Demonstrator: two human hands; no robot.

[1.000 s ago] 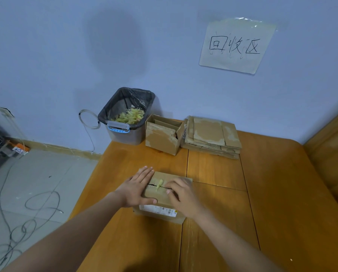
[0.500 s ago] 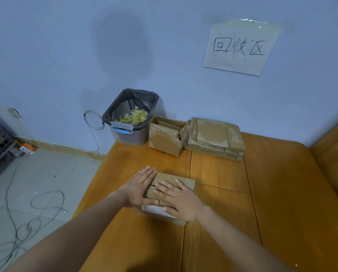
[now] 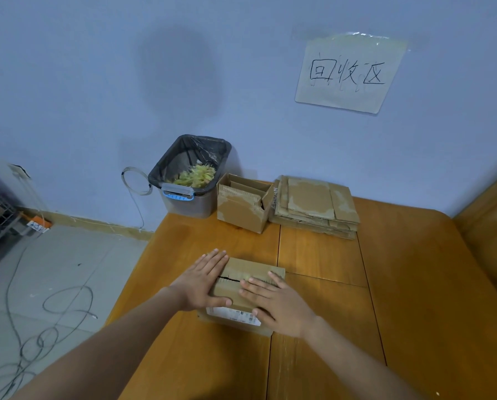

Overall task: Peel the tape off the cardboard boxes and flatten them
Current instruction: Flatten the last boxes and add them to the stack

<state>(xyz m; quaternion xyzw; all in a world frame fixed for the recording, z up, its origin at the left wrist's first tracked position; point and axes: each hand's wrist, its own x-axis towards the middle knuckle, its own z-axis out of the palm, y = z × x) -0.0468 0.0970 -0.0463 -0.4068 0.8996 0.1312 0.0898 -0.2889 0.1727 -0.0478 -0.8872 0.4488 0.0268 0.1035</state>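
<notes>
Right hand (image 3: 279,303) has changed most: a second ago its fingers were curled at a scrap of yellowish tape on the box seam, now they lie flat and spread over the box top, and I can barely see that scrap. Left hand (image 3: 202,280) has hardly shifted, fingers straight along the left edge of the small box (image 3: 243,280), thumb on its near face. Box sits on the wooden table (image 3: 414,284), lid slit showing dark between the hands. Beyond the box: bin (image 3: 188,180) with peeled tape, open box (image 3: 243,204), flattened stack (image 3: 316,207). I judge the tape mostly off and pressing flat about to begin.
</notes>
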